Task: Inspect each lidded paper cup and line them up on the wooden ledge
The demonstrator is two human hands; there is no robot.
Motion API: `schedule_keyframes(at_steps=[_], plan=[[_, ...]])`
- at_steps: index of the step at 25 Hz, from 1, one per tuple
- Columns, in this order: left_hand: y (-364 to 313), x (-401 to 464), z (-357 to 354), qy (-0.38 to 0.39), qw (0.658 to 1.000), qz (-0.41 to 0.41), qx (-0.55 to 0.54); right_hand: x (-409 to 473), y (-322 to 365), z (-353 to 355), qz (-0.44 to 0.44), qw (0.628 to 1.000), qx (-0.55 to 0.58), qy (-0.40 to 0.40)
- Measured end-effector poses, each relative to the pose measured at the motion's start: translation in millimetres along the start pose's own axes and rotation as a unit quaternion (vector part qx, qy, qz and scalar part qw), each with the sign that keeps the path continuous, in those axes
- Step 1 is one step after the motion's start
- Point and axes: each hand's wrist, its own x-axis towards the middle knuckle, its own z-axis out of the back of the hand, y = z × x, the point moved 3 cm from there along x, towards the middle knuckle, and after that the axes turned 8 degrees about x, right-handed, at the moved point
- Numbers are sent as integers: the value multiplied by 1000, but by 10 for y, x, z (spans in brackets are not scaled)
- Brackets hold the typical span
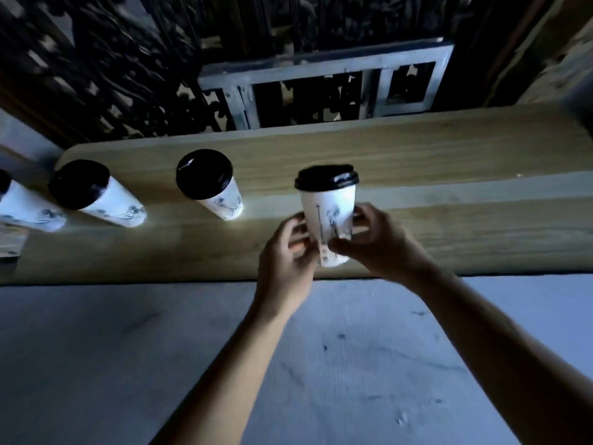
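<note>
Wooden ledge (417, 149) bears three lidded cups (208, 184); both hands' fingers (296, 232) clasp a fourth cup (329, 210).

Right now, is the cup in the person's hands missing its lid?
No, the held cup wears a black lid, gripped by the left hand and right hand.

Single head-worn wide-angle camera looking forward and steeply down, sitting close above the wooden ledge (417, 149), facing a dark carved screen (96, 59) behind it, grey floor (96, 364) filling the lower half, both forearms reaching in from below, edges bending with lens distortion
</note>
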Motion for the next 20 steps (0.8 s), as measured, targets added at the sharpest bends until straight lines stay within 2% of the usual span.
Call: schedule_keyframes(at_steps=[5,10,15,20], plan=[[32,812,10,-23,996,-84,-18,764,-95,-101,57,997,20,-46],[271,1063,-120,-32,995,-82,-51,926,-265,-266,122,989,-11,-78],[427,970,-304,-64,992,-56,-93,926,-419,-420,91,988,-47,-119],[450,929,-358,-31,988,-40,-148,828,-440,-446,68,990,10,-126]])
